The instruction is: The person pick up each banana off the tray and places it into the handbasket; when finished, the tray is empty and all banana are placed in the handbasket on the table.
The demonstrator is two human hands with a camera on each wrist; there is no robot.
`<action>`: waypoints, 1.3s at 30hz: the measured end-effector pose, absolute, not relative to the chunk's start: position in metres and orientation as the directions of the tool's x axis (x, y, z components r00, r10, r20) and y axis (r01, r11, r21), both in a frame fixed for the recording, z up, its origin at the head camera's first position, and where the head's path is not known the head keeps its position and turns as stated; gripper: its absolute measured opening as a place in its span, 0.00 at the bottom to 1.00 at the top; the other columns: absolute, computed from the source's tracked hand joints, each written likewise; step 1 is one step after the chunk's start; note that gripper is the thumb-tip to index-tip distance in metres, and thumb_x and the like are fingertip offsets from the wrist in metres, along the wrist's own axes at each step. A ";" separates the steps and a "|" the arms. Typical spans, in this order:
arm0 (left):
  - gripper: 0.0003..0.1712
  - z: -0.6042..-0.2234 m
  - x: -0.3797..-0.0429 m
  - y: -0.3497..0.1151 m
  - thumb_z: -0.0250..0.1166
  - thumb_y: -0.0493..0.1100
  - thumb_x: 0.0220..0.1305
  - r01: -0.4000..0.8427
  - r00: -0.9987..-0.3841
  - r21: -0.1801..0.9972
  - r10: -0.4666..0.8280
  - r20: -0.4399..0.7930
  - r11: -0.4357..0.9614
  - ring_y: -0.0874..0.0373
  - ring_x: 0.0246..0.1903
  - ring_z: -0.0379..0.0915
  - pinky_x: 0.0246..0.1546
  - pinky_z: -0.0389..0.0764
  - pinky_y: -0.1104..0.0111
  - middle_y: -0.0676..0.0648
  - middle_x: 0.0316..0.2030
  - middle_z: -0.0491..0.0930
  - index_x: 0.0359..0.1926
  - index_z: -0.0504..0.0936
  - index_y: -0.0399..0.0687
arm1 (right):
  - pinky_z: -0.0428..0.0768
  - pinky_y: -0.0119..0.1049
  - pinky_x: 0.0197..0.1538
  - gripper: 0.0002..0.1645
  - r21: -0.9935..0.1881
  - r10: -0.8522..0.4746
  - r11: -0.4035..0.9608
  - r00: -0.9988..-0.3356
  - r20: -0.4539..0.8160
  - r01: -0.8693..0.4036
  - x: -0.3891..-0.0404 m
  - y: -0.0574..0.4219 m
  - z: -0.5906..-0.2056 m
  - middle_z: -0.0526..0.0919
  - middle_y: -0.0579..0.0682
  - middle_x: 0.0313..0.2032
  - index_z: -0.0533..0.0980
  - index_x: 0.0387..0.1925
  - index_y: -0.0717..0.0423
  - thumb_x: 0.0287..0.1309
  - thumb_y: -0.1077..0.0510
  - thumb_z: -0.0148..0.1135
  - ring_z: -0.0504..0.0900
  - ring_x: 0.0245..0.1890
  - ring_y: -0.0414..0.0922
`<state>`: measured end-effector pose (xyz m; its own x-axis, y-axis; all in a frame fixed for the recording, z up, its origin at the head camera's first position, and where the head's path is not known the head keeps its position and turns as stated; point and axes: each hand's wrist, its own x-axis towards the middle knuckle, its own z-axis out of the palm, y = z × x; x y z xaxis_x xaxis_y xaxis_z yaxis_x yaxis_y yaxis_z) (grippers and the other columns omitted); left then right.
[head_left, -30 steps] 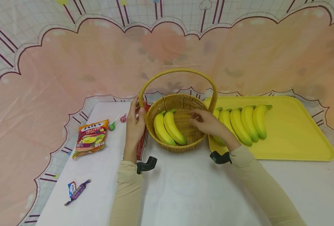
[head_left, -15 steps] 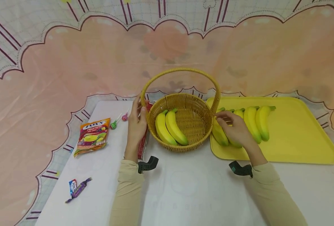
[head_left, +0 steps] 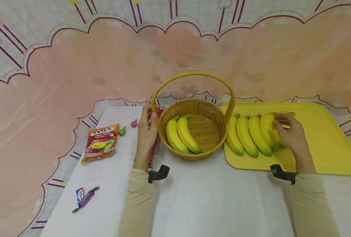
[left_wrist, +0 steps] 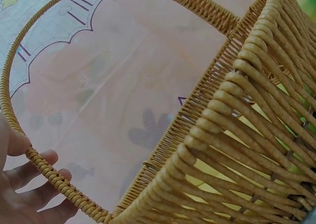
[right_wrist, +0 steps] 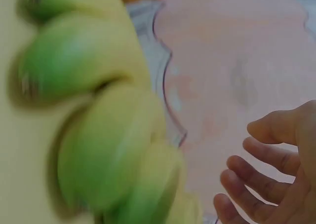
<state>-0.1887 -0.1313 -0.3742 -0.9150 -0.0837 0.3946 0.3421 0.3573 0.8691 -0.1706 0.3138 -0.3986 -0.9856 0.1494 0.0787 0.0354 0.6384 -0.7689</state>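
A wicker basket (head_left: 207,131) with a tall hoop handle stands mid-table, two bananas (head_left: 188,135) side by side in its left half. My left hand (head_left: 148,131) holds the foot of its handle; in the left wrist view, thumb and fingers lie on either side of the wicker handle (left_wrist: 61,184). On the yellow tray (head_left: 326,141) several bananas (head_left: 249,135) lie in a row. My right hand (head_left: 294,135) is over the row's right end, partly covering the last ones. The right wrist view shows its fingers (right_wrist: 256,182) loosely bent, with nothing between them, beside the blurred bananas (right_wrist: 108,145).
A red packet (head_left: 153,153) lies under my left hand, against the basket's left side. Farther left are two lollipops (head_left: 122,131), an orange candy bag (head_left: 100,143) and two wrapped sweets (head_left: 86,199). A patterned cloth (head_left: 119,65) hangs behind the table.
My right hand has come out of the basket and travelled right across the tray to the far end of the banana row. My left hand stays on the basket handle.
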 end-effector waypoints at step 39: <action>0.19 -0.359 -0.218 -0.117 0.47 0.45 0.73 0.490 -0.866 0.871 -0.135 0.482 -0.030 0.52 0.52 0.72 0.62 0.67 0.58 0.41 0.47 0.75 0.60 0.69 0.44 | 0.51 0.69 0.63 0.53 -0.708 0.052 0.665 -0.960 -0.275 0.239 -0.185 0.361 -0.414 0.39 0.79 0.67 0.26 0.69 0.71 0.67 0.35 0.34 0.47 0.65 0.76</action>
<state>-0.2183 -0.1171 -0.3593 -0.8657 -0.1346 0.4822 0.4900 -0.0305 0.8712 -0.1847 0.3608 -0.4141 -0.9601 0.0524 -0.2747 0.2388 0.6649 -0.7077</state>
